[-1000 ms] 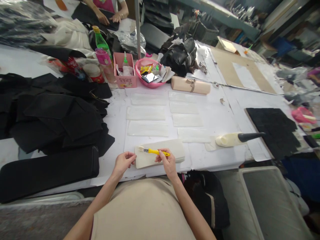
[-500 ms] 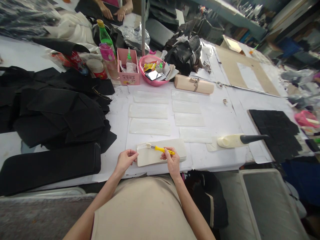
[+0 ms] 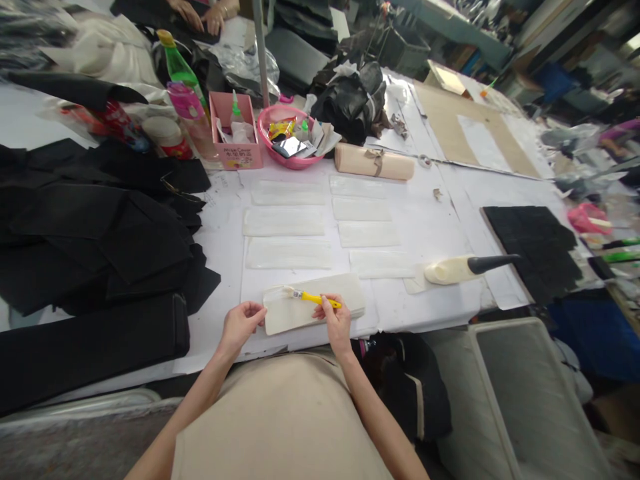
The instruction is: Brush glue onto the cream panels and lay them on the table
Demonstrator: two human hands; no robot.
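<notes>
Since 1 second ago, the paintbrush (image 3: pixel 311 297) has moved inward from the left end of the pale stack (image 3: pixel 299 316). The right hand (image 3: pixel 336 320) has its grip closed on the smooth yellow handle, bristles (image 3: pixel 289 291) left of it at the round-cornered top sheet. The left hand (image 3: pixel 243 325) is at the stack's left edge; whether its grip pinches it, I cannot tell. Beyond, 7 thin whitish rectangles (image 3: pixel 289 253) lie on the papered desk (image 3: pixel 430 213).

Soft, even light brightens the white tabletop (image 3: pixel 430 217), with faint shadows. Toward the edges, the wide view stretches and blurs.
</notes>
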